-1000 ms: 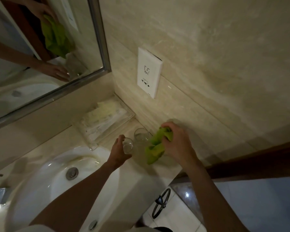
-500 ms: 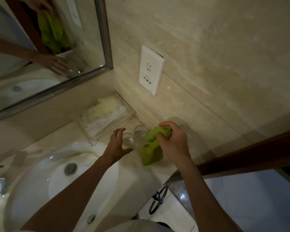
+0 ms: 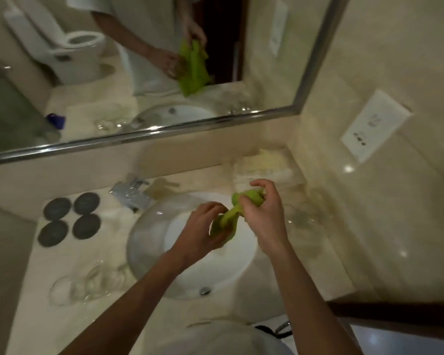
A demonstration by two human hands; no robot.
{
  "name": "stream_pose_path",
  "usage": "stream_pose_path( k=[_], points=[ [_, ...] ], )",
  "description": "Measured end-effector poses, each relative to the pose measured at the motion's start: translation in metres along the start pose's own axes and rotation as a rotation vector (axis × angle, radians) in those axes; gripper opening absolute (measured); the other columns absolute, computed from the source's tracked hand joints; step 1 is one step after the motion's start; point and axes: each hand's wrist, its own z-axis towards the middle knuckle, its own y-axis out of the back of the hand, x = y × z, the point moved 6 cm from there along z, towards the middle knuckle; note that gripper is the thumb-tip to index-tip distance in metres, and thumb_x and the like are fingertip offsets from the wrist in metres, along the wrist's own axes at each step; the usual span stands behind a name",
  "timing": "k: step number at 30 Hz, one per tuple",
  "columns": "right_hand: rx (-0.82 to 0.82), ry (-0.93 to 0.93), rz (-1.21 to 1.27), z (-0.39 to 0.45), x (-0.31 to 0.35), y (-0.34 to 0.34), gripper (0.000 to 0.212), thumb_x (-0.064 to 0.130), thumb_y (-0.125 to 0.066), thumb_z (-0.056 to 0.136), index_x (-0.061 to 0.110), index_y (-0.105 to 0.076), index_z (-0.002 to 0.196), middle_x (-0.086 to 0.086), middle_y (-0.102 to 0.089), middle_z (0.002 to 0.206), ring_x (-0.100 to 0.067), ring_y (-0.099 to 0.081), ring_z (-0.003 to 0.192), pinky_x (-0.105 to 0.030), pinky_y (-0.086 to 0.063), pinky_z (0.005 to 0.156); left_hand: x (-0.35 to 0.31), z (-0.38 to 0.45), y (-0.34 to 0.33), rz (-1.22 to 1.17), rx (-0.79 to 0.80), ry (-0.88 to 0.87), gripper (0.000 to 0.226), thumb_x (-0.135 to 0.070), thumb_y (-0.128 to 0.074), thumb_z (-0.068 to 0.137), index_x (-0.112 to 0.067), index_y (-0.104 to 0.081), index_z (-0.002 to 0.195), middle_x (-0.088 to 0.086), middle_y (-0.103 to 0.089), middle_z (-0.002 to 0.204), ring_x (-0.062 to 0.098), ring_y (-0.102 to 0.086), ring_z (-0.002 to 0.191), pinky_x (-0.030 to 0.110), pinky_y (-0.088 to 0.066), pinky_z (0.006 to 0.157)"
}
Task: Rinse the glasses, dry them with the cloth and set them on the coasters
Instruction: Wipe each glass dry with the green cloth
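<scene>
We see both hands over the white sink basin (image 3: 149,242), working one green cloth (image 3: 231,219) between them. The left hand (image 3: 200,231) has its fingers curled round the cloth's lower bunch; whether a glass sits inside that bunch we cannot tell, the frame is blurred there. The right hand (image 3: 264,213) pinches the cloth's upper end between thumb and fingertips, index finger raised above it. The cloth hangs twisted between the two hands, above the basin's right half, touching nothing else that we can make out. Four dark round coasters (image 3: 69,217) lie in a two-by-two block on the counter (image 3: 69,319) left of the basin, near the back wall, nothing on them. Clear glasses (image 3: 87,283) lie or stand in a cluster on the counter at the front left of the basin, well apart from the hands; their count and pose are too smeared to call. Faint glass shapes (image 3: 303,216) sit on the counter right of the basin, just past the right hand, also blurred. The chrome tap (image 3: 132,194) sits behind the basin, between coasters and hands. The mirror (image 3: 139,60) above reflects the cloth and both hands. A white wall socket plate (image 3: 374,126) is at the right.
</scene>
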Motion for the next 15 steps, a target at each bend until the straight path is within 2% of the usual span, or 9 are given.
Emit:
stream_pose_path(
  k=[2,5,6,9,10,12,14,15],
  points=[
    [0.097,0.001,-0.021,-0.008,-0.001,-0.033,0.031,0.017,-0.064,0.089,0.038,-0.060,0.113,0.008,-0.061,0.103,-0.019,-0.064,0.091,-0.037,-0.058,0.078,0.016,-0.019,0.024,0.028,-0.074,0.020,0.036,-0.033,-0.050,0.082,-0.012,-0.067,0.106,0.001,-0.067,0.103,0.015,-0.056,0.093,0.033,-0.048,0.081],
    [0.247,0.049,-0.154,-0.021,-0.002,-0.073,0.022,0.022,-0.062,0.095,0.028,-0.069,0.115,0.003,-0.067,0.110,-0.016,-0.065,0.093,-0.024,-0.054,0.074,0.046,-0.050,0.060,0.078,-0.146,0.138,0.038,-0.033,-0.043,0.083,-0.013,-0.068,0.103,0.002,-0.070,0.096,0.017,-0.059,0.085,0.031,-0.047,0.076],
    [0.315,0.049,-0.187,-0.026,-0.002,-0.084,0.019,0.029,-0.066,0.094,0.023,-0.073,0.110,0.003,-0.070,0.104,-0.014,-0.066,0.091,-0.019,-0.052,0.071,0.055,-0.060,0.071,0.090,-0.162,0.180,0.040,-0.035,-0.042,0.084,-0.014,-0.068,0.104,0.002,-0.071,0.096,0.018,-0.061,0.084,0.031,-0.048,0.076],
    [0.591,-0.011,-0.231,-0.046,-0.009,-0.116,0.035,0.045,-0.082,0.078,0.011,-0.079,0.086,0.011,-0.069,0.072,0.001,-0.061,0.064,-0.009,-0.043,0.055,0.069,-0.086,0.100,0.059,-0.174,0.284,0.029,-0.030,-0.045,0.086,-0.018,-0.067,0.099,-0.002,-0.070,0.087,0.016,-0.064,0.077,0.031,-0.051,0.071],
    [0.650,0.003,-0.280,-0.053,-0.011,-0.127,0.035,0.042,-0.086,0.074,0.009,-0.077,0.080,0.011,-0.065,0.065,0.002,-0.057,0.057,-0.009,-0.040,0.051,0.073,-0.094,0.109,0.054,-0.177,0.312,0.025,-0.028,-0.046,0.085,-0.019,-0.067,0.096,-0.003,-0.069,0.083,0.015,-0.063,0.073,0.031,-0.051,0.068],
    [0.683,0.106,-0.413,-0.060,-0.015,-0.148,0.034,0.034,-0.088,0.073,0.004,-0.072,0.072,-0.002,-0.060,0.061,-0.003,-0.049,0.053,-0.014,-0.036,0.049,0.080,-0.109,0.122,0.069,-0.174,0.358,0.022,-0.029,-0.046,0.085,-0.021,-0.065,0.093,-0.003,-0.068,0.078,0.015,-0.063,0.069,0.031,-0.052,0.064],
    [0.696,0.179,-0.553,-0.065,-0.019,-0.168,0.040,0.035,-0.080,0.082,0.006,-0.065,0.059,-0.016,-0.054,0.064,-0.011,-0.043,0.056,-0.023,-0.035,0.052,0.090,-0.124,0.131,0.081,-0.161,0.401,0.024,-0.032,-0.045,0.084,-0.020,-0.065,0.089,-0.002,-0.068,0.078,0.016,-0.063,0.070,0.034,-0.054,0.065],
    [0.713,0.189,-0.594,-0.068,-0.021,-0.176,0.047,0.035,-0.076,0.086,0.010,-0.056,0.052,-0.016,-0.048,0.062,-0.014,-0.041,0.056,-0.024,-0.034,0.053,0.095,-0.131,0.135,0.084,-0.158,0.419,0.026,-0.032,-0.044,0.083,-0.019,-0.066,0.087,-0.001,-0.067,0.079,0.017,-0.063,0.071,0.036,-0.054,0.066]
  ],
)
